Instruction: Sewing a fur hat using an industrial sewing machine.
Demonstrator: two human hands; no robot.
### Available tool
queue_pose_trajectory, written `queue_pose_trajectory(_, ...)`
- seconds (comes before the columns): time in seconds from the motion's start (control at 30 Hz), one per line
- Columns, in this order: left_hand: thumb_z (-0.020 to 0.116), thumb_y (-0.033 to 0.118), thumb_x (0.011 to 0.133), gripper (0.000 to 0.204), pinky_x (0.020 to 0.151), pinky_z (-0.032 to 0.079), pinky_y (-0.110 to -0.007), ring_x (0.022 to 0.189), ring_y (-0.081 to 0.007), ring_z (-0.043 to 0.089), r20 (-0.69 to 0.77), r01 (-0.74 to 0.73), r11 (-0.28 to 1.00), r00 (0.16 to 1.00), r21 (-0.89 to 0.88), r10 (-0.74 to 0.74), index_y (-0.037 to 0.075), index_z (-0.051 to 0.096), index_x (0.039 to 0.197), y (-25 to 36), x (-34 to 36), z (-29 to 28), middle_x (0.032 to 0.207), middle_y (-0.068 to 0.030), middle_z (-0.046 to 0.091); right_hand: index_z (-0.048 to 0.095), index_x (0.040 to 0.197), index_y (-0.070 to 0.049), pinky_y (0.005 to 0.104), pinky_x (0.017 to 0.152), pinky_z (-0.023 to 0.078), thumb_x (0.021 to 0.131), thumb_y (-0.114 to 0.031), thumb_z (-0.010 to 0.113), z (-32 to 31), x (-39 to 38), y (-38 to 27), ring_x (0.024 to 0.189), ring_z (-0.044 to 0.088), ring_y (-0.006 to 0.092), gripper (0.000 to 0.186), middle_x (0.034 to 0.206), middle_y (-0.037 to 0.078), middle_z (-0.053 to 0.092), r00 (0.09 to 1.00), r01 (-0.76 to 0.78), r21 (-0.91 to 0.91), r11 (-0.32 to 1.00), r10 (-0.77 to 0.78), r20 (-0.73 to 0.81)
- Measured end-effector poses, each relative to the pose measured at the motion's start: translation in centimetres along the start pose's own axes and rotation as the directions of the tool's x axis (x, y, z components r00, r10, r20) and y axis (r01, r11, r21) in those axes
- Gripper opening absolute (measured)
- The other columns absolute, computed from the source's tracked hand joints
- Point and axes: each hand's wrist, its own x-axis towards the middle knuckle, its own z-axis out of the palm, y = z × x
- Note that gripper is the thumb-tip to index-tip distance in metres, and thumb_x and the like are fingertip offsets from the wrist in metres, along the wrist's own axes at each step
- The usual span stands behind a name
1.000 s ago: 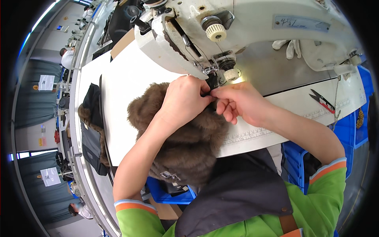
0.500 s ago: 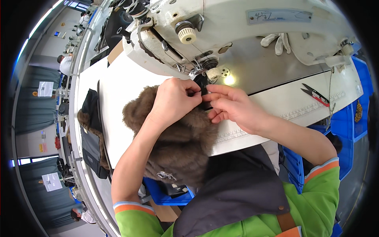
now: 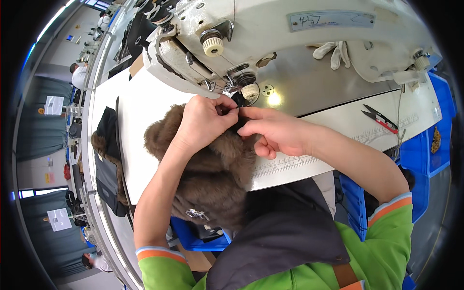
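Both hands (image 3: pixel 241 123) apparently pinch brown fur piece (image 3: pixel 212 169) beneath sewing machine (image 3: pixel 290 34).

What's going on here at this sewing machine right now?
A person sits at a white industrial sewing machine. Both hands pinch a piece of brown fur fabric right under the needle area: left hand, right hand. A pair of thread snips lies on the table to the right, untouched.

Two bare hands, left hand (image 3: pixel 203 121) and right hand (image 3: pixel 278 133), are pinching brown fur fabric (image 3: pixel 212 174) beneath a white sewing machine (image 3: pixel 290 34).
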Motion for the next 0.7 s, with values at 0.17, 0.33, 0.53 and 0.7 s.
queue_pose_trajectory(0.17,0.073,0.016,0.079,0.020,0.062,0.047,-0.024,0.064,-0.0066,0.053,-0.025,-0.053,0.997,0.998,0.052,0.054,-0.001,0.071,0.089,-0.3,-0.1,0.3,0.073,-0.0037,0.067,0.031,0.142,-0.008,0.0284,0.050,0.054,0.089,-0.012,0.055,0.6,0.2,0.3,0.062,0.064,0.0180,0.058,0.103,0.008,0.054,1.000,-0.009,0.091,0.996,0.010,-0.012)
queue_pose_trajectory(0.33,0.073,0.016,0.079,0.020,0.062,0.048,-0.026,0.064,-0.0077,0.055,0.047,-0.019,1.000,0.999,0.012,0.019,-0.001,0.071,0.090,0.2,0.3,-0.3,0.070,-0.0038,0.064,0.043,0.128,-0.006,0.0299,0.056,0.057,0.089,-0.014,0.057,-1.0,1.3,-0.7,0.075,0.069,0.0207,0.042,0.105,0.007,0.055,0.988,-0.128,0.034,0.991,0.124,0.096)
queue_pose_trajectory(0.53,0.073,0.016,0.078,0.021,0.062,0.048,-0.028,0.062,-0.0123,0.057,0.024,-0.161,0.981,0.987,0.108,0.160,-0.002,0.070,0.088,-0.6,0.1,0.8,0.073,-0.0071,0.061,0.041,0.136,-0.002,0.0317,0.053,0.057,0.094,-0.014,0.052,-0.7,-3.7,-0.6,0.069,0.071,0.0264,0.045,0.104,0.016,0.063,0.992,-0.128,-0.174,0.976,0.122,-0.045)
queue_pose_trajectory(0.7,0.070,0.015,0.076,0.014,0.065,0.051,-0.031,0.067,-0.0218,0.064,-0.021,-0.020,0.990,1.000,0.136,0.023,0.002,0.070,0.084,0.2,-0.4,0.7,0.079,-0.0092,0.066,0.056,0.117,-0.003,0.0356,0.044,0.048,0.094,-0.014,0.049,-2.0,-2.1,-2.5,0.050,0.063,0.0217,0.026,0.066,0.013,0.064,0.929,-0.036,-0.799,0.600,-0.276,-0.248)
